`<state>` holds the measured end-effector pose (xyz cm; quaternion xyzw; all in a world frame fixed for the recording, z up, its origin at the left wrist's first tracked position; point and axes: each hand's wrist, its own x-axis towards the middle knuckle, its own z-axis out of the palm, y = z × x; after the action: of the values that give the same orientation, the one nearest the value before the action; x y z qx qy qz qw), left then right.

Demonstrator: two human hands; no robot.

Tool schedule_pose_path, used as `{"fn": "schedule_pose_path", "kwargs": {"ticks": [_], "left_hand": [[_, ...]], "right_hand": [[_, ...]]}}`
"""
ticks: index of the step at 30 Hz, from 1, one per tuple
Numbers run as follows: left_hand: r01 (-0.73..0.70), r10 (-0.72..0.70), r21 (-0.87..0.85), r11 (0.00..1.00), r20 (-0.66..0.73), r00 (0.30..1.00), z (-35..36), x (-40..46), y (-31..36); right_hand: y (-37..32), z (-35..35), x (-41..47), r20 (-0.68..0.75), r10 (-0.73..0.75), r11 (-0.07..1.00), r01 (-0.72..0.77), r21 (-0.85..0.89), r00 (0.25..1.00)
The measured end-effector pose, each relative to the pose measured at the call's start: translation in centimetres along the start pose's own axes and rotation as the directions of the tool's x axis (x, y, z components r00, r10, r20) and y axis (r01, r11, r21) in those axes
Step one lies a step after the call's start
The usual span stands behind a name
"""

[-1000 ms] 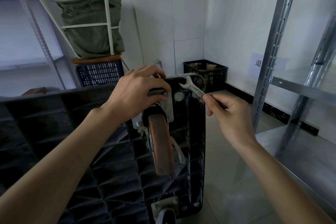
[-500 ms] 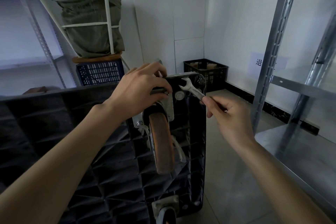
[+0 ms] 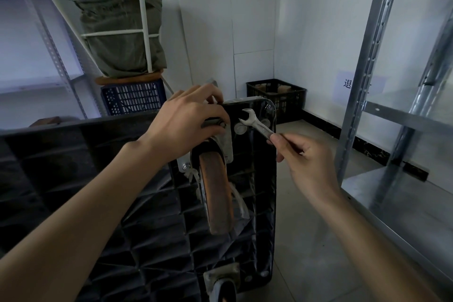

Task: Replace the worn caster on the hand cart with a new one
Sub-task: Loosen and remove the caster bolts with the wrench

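A second caster [image 3: 221, 279] pokes up at the bottom edge of the black hand cart [image 3: 98, 203], which stands on its side with its ribbed underside facing the person. Higher up, near the cart's top right corner, sits the worn caster [image 3: 215, 193], with a brown, dirty wheel in a metal plate bolted to the cart. The left hand [image 3: 188, 122] curls over the top of that plate, and its fingers wrap round a dark tool there; what kind of tool it is cannot be seen. The right hand [image 3: 306, 157] pinches the handle of a small silver wrench [image 3: 255, 122] between thumb and fingers. The open end of the wrench points up, just in front of the cart's top right corner, close to two round white caps. Farther back, a black crate [image 3: 277, 95] sits in the room's corner, a blue crate [image 3: 132, 98] holds a green bag [image 3: 117, 34], and a metal shelf [image 3: 397, 115] stands on the right.
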<state>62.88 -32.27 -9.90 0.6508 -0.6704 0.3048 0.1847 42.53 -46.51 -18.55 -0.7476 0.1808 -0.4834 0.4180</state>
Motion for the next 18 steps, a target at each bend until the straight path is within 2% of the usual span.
{"fn": "schedule_pose_path", "kwargs": {"ticks": [8, 18], "left_hand": [[0.036, -0.036, -0.01, 0.999, -0.094, 0.995, 0.61, -0.22, 0.38], [0.029, -0.028, 0.022, 0.999, -0.051, 0.998, 0.58, -0.24, 0.17]], "right_hand": [[0.44, 0.0, -0.01, -0.009, 0.009, 1.0, -0.009, -0.006, 1.0], [0.79, -0.15, -0.22, -0.009, 0.005, 1.0, -0.005, -0.005, 1.0]]}}
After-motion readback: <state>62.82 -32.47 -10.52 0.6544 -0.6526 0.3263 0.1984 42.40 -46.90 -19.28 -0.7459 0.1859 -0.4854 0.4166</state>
